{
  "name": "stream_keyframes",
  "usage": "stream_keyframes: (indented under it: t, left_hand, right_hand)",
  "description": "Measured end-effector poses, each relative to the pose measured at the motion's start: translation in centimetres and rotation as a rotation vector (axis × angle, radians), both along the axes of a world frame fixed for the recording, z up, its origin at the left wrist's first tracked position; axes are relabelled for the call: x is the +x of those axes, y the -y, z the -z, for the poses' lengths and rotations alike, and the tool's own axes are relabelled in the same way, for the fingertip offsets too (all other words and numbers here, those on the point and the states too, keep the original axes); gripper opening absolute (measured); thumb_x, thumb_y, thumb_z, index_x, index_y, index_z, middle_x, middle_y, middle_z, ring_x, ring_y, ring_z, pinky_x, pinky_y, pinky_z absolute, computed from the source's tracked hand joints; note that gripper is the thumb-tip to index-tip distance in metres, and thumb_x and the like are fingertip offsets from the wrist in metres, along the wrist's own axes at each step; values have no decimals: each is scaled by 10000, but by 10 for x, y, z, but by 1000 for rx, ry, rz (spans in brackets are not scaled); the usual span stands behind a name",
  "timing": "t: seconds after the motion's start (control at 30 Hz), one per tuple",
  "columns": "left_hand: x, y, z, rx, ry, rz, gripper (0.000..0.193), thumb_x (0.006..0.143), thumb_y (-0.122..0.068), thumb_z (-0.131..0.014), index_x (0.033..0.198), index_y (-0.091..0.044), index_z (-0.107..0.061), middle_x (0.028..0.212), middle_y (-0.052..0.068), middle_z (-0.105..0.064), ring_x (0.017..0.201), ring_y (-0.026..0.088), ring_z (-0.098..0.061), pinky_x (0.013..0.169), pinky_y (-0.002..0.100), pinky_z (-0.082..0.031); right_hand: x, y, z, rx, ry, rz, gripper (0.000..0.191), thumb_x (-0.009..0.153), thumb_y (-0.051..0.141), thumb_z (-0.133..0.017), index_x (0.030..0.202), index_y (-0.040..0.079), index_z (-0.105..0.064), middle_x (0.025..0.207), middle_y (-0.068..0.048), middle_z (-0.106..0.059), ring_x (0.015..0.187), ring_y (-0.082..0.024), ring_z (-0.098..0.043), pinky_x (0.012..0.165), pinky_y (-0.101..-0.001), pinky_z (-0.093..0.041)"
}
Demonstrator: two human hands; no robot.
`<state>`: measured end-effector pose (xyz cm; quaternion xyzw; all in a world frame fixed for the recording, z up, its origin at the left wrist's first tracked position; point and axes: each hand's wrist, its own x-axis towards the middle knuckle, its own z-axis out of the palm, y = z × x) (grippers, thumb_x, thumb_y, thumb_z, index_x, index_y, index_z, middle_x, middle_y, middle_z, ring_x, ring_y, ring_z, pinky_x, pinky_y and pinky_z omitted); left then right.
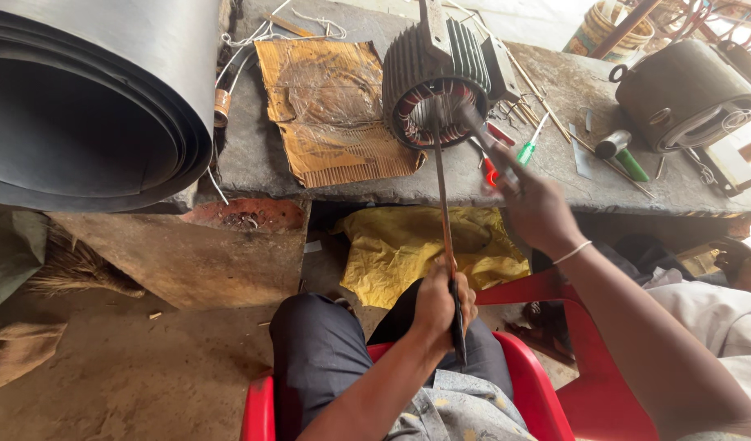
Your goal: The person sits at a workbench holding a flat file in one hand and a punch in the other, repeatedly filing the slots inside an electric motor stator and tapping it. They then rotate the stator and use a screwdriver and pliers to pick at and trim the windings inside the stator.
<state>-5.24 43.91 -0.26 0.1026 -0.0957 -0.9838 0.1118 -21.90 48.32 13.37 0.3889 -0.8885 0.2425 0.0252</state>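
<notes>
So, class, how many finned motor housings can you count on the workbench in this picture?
2. One motor housing stands mid-bench, where the left hand holds a long rod into it; a second housing lies at the bench's right end. Others may be out of view.

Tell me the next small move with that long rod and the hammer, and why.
Probably a light tap. The left hand holds the long rod with its tip set inside the motor stator, against the copper windings. The right hand has the hammer raised beside the rod's upper end.
</notes>
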Motion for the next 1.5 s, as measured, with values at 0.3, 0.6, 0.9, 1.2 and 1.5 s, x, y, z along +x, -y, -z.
stream_keyframes:
  t: [0.3,0.6,0.9,1.2,1.5]
  left_hand:
    - [-45,28,-11,25,78,-48,288,1119,-392,-370,919,-212,-472,572,-41,-441,403,70,-403,321,227,-326]
    - [-71,51,-11,-34,47,-55,284,1120,-377,-381,915,-204,-471,582,-33,-453,420,83,-414,364,240,-348]
    - [-39,22,-26,-308,147,-73,260,1066,-415,-480,1036,-160,-524,621,-16,-524,464,85,-461,429,252,-420]
    - [-50,18,-18,-263,140,-104,287,1061,-425,-538,1023,-143,-499,626,5,-507,482,94,-475,441,270,-436]
    - [-46,23,-32,-143,104,-54,283,1062,-435,-502,977,-167,-469,613,3,-491,438,102,-431,393,251,-392]
  right_hand:
    - [-13,5,9,149,-87,-60,568,1019,233,-600,1575,246,-483,985,-259,-722,897,-392,-702,783,-475,-532]
    - [8,6,0,232,47,50,590,1020,331,-560,1593,339,-419,818,-280,-690,714,-379,-702,730,-464,-533]
    - [-1,-13,-12,-99,-67,-84,536,1017,288,-585,1544,242,-499,1095,-233,-723,1000,-322,-729,833,-424,-528]
    - [5,-14,-26,-22,-90,-32,561,1001,286,-596,1554,261,-507,837,-206,-685,790,-284,-684,809,-415,-513]
    - [3,-12,-27,12,-99,66,566,1013,337,-583,1567,281,-485,837,-221,-687,803,-333,-703,781,-445,-513]
